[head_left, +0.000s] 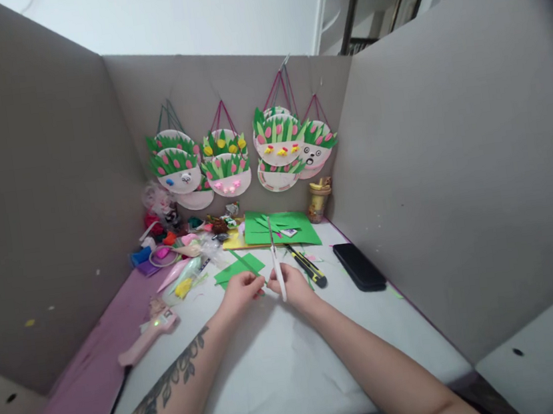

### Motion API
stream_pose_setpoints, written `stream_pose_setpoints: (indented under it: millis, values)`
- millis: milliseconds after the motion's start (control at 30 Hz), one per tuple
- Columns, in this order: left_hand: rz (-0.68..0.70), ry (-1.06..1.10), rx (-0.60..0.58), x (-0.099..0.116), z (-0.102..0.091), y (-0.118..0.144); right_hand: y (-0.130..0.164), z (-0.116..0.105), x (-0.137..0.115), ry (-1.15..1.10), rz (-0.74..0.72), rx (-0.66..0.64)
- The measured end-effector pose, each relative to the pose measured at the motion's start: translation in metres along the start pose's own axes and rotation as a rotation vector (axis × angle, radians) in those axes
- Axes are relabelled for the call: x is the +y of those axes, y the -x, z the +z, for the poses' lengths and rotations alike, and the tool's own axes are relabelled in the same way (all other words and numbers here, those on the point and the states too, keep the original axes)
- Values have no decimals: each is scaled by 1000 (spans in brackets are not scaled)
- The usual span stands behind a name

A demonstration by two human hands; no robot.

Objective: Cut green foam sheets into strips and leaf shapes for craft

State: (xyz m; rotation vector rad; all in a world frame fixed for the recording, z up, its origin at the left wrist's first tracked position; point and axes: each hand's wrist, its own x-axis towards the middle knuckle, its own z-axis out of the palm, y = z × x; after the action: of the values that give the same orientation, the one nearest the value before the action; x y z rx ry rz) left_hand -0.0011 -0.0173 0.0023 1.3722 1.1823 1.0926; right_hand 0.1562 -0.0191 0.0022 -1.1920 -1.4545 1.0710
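Close together over the middle of the white table are my two hands. My left hand (242, 290) is closed, pinching a narrow green paper strip (243, 260) that slants up and to the left. White-handled scissors (277, 269) are in my right hand (295, 285), their blades pointing away from me. The right fingertips also come near the lower end of the strip; whether they touch it I cannot tell. Behind my left hand lies a green paper piece (224, 275). Farther back, cut green pieces rest on a larger green sheet (304, 228).
A yellow-black utility knife (309, 269) and a black phone (359, 267) lie to the right. On the left are a pink glue gun (149, 337) with a cord and a pile of craft supplies (181, 249). Decorated paper-plate baskets (229, 176) hang on the grey back panel. A cup (317, 202) stands behind.
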Motion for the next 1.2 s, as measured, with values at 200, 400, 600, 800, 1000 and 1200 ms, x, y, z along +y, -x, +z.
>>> stream_pose_setpoints:
  millis: [200, 400, 600, 800, 1000, 1200]
  values:
    - [157, 157, 318, 13, -27, -7, 7, -4, 3, -47, 109, -351]
    - [162, 325, 406, 24, -40, -6, 11, -6, 7, -156, 196, -563]
    - [85, 335, 400, 30, -32, -2, 5, -7, 12, -77, 196, -640]
    - [71, 284, 417, 31, -30, -2, 7, -9, 9, 12, 133, -657]
    - [78, 247, 406, 33, -32, -1, 6, -9, 10, 2, 152, -663]
    - [83, 205, 349, 37, -34, 2, 6, -10, 8, 52, 209, -650]
